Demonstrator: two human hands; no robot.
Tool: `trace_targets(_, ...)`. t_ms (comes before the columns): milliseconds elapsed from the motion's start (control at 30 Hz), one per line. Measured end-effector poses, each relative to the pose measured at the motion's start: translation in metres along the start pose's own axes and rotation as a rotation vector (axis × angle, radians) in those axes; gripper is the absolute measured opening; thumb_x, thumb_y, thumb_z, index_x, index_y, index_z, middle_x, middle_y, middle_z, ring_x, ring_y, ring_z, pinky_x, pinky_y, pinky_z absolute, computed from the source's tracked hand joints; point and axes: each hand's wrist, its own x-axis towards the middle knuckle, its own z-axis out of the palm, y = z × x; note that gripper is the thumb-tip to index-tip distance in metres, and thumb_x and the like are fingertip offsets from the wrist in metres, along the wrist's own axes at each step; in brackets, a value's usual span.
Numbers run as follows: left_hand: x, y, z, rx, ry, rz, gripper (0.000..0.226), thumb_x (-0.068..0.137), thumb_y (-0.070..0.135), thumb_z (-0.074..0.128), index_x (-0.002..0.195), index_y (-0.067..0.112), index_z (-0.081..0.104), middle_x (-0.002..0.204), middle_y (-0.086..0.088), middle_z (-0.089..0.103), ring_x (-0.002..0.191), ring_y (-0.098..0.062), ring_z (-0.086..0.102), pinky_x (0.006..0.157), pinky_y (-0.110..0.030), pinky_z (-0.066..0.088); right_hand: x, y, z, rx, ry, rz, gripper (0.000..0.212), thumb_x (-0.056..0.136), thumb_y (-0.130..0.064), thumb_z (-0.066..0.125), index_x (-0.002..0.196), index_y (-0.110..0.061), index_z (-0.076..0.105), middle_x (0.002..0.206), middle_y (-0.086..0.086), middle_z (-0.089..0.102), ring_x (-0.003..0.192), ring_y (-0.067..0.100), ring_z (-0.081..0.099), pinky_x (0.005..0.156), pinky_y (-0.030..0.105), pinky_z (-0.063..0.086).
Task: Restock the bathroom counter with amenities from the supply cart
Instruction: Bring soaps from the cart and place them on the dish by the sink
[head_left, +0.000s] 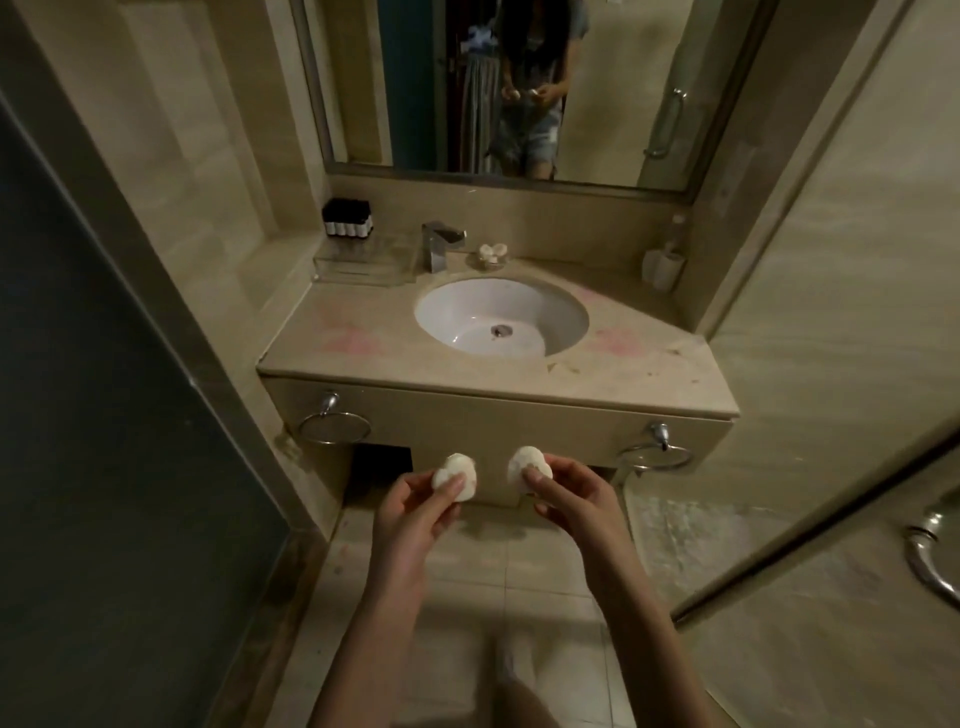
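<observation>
Below counter (498, 374) edge, L hand (415, 514) & R hand (571, 499) each pinch white round wrapped soap (456, 477).

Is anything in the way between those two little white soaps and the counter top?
Nothing visible is. The left hand pinches the left soap and the right hand the right soap, out in front of the counter. Only open air lies between. The sink sits in its middle.

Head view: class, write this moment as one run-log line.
left hand: holds white amenity | right hand: holds second white amenity | where: in front of counter, not yet placed
</observation>
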Motion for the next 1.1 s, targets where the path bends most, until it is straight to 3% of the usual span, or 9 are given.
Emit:
trace_targets(100, 0.051, 0.003, 0.015, -0.017, 0.021, -0.016, 0.022, 0.078, 0.005, 0.072, 0.099, 0.008, 0.065, 0.106, -0.013, 0.070, 0.100, -0.023, 0.066, 0.076, -0.024, 0.055, 0.055, -0.001, 0.012, -0.034, -0.042, 0.018, 0.021, 0.083, -0.016, 0.072, 0.104, -0.011, 0.069, 0.094, 0.005, 0.073, 0.079, 0.006, 0.066, 0.068, 0.017, 0.051)
trace_targets(267, 0.152, 0.023, 0.068, 0.029, 0.018, 0.016, 0.022, 0.083, 0.007, 0.069, 0.105, 0.004, 0.067, 0.094, -0.007, 0.072, 0.090, -0.018, 0.067, 0.064, -0.019, 0.054, 0.168, -0.013, 0.018, -0.032, -0.072, 0.062, 0.018, 0.085, -0.014, 0.071, 0.102, -0.011, 0.067, 0.092, 0.004, 0.071, 0.084, 0.011, 0.066, 0.067, 0.017, 0.052)
trace_targets(600, 0.352, 0.089, 0.197, 0.101, 0.027, 0.059, 0.029, 0.084, 0.009, 0.070, 0.113, 0.009, 0.063, 0.108, -0.011, 0.069, 0.101, -0.025, 0.067, 0.069, -0.021, 0.056, 0.405, -0.088, -0.004, 0.010, -0.061, 0.047, 0.020, 0.085, -0.011, 0.070, 0.104, -0.009, 0.065, 0.085, 0.001, 0.070, 0.080, 0.015, 0.065, 0.073, 0.023, 0.052)
trace_targets(733, 0.393, 0.096, 0.218, 0.147, 0.003, 0.033, 0.029, 0.086, 0.011, 0.068, 0.115, 0.013, 0.066, 0.109, -0.005, 0.070, 0.102, -0.020, 0.066, 0.076, -0.024, 0.054, 0.451, -0.098, -0.004, -0.033, -0.051, 0.074, 0.017, 0.086, -0.013, 0.069, 0.103, -0.018, 0.067, 0.095, 0.005, 0.072, 0.086, 0.016, 0.068, 0.072, 0.019, 0.053)
trace_targets(867, 0.439, 0.097, 0.234, 0.142, 0.040, -0.046, 0.025, 0.085, 0.012, 0.070, 0.110, 0.013, 0.068, 0.108, -0.006, 0.071, 0.100, -0.020, 0.066, 0.073, -0.025, 0.052, 0.495, -0.100, -0.007, -0.067, -0.016, 0.122, 0.012, 0.084, -0.014, 0.072, 0.092, -0.022, 0.069, 0.082, -0.007, 0.074, 0.081, 0.007, 0.067, 0.068, 0.014, 0.050)
trace_targets(1000, 0.484, 0.102, 0.254, 0.138, 0.053, -0.107, 0.022, 0.084, 0.012, 0.071, 0.106, 0.015, 0.068, 0.105, -0.005, 0.071, 0.097, -0.021, 0.066, 0.069, -0.024, 0.052, 0.539, -0.106, -0.009, -0.090, 0.014, 0.153, 0.014, 0.083, -0.011, 0.072, 0.094, -0.018, 0.068, 0.085, -0.002, 0.074, 0.083, 0.012, 0.068, 0.070, 0.021, 0.050)
trace_targets(1100, 0.522, 0.109, 0.272, 0.098, 0.024, -0.151, 0.025, 0.084, 0.012, 0.071, 0.109, 0.013, 0.068, 0.104, -0.007, 0.072, 0.094, -0.022, 0.068, 0.069, -0.025, 0.054, 0.576, -0.118, -0.007, -0.086, 0.014, 0.131, 0.015, 0.085, -0.008, 0.070, 0.099, -0.010, 0.066, 0.087, 0.003, 0.074, 0.081, 0.013, 0.068, 0.066, 0.016, 0.051)
